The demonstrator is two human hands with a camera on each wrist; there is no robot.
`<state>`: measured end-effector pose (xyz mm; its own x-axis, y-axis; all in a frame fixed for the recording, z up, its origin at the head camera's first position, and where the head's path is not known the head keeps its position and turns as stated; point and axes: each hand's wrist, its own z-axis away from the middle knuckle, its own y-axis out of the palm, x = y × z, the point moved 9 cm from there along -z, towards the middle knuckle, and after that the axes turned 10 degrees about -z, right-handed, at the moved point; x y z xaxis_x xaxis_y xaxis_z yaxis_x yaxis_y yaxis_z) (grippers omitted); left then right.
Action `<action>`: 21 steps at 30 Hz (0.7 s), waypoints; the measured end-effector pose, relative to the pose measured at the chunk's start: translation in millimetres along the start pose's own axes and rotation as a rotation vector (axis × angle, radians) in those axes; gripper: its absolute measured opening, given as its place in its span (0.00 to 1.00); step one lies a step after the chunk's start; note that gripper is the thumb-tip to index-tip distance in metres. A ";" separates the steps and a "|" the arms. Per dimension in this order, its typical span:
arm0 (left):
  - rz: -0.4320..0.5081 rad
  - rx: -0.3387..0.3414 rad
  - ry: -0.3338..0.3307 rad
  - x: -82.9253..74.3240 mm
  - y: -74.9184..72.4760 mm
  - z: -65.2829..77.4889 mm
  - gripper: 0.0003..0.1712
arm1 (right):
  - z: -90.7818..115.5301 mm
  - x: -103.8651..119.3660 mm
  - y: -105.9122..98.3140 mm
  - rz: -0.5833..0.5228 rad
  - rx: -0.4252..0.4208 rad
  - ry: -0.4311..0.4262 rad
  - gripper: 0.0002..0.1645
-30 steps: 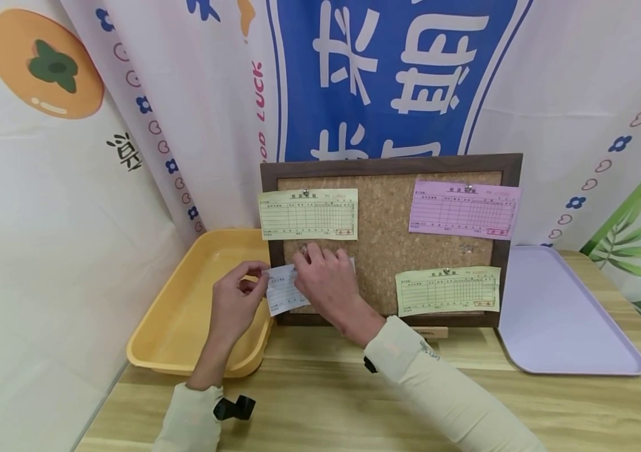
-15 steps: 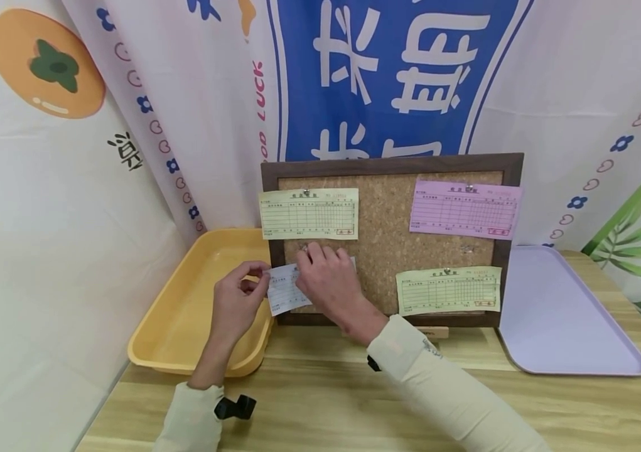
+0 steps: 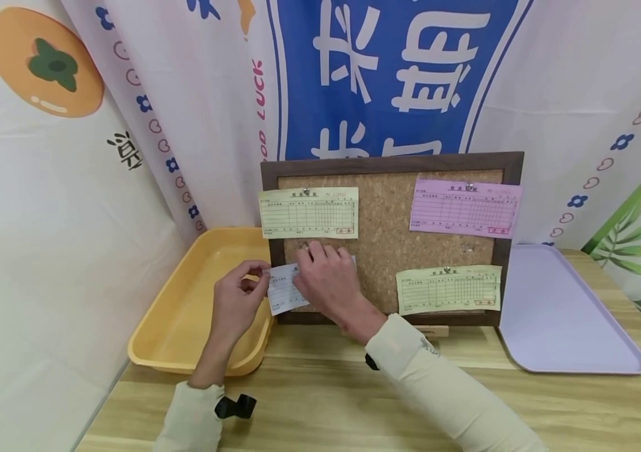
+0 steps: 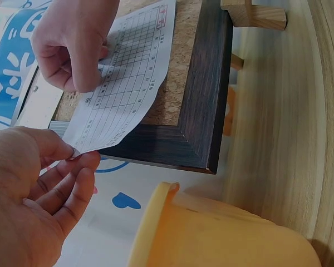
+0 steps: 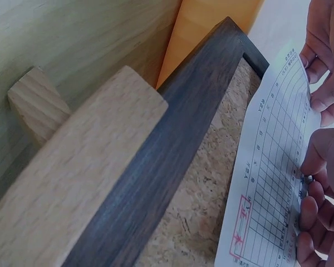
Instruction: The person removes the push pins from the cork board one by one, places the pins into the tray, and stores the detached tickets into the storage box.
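Note:
My left hand [image 3: 238, 302] pinches the left corner of a white receipt slip [image 3: 285, 292] between thumb and fingers. Lower left on a brown-framed cork board [image 3: 379, 242], the slip lies tilted, its middle covered by my right hand [image 3: 328, 277]. In the right wrist view, the right thumb and curled fingers pinch a small metal clip [image 5: 307, 179] at the slip's top edge. The slip's lower edge bows away from the cork in the left wrist view. Directly above, a yellow-green slip [image 3: 309, 215] hangs from the board.
A purple slip [image 3: 464, 210] and another yellow-green slip [image 3: 449, 292] hang at right. Between them a shiny fastener [image 3: 467, 248] sits on the cork. A yellow tub [image 3: 184, 314] stands left, a lilac tray [image 3: 569, 314] right. Wooden supports [image 5: 39, 103] prop the board on the table [image 3: 320, 402].

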<state>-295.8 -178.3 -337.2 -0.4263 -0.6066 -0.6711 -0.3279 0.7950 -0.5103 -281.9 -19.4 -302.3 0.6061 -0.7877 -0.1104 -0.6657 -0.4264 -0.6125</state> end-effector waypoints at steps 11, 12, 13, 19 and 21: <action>0.002 0.010 -0.017 0.2 -0.7 1.0 0.06 | 2.0 -3.0 -2.6 -0.094 0.037 0.017 0.06; 0.004 0.011 -0.020 0.2 -1.0 1.0 0.06 | 2.0 -3.0 -3.0 -0.102 0.034 0.015 0.05; 0.006 0.011 -0.022 0.5 -1.3 1.0 0.06 | 2.2 -2.9 -3.1 -0.107 0.032 0.014 0.05; 0.023 0.011 -0.024 0.9 -2.5 1.1 0.05 | 4.5 -5.1 -4.8 -0.160 0.036 0.016 0.04; 0.030 0.017 -0.030 1.4 -1.8 0.9 0.05 | 6.1 -7.1 -7.6 -0.187 0.038 0.028 0.05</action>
<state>-295.0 -180.6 -337.8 -0.4103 -0.5820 -0.7021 -0.3011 0.8131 -0.4981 -278.5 -7.8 -301.6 0.7048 -0.7087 0.0302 -0.5250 -0.5497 -0.6498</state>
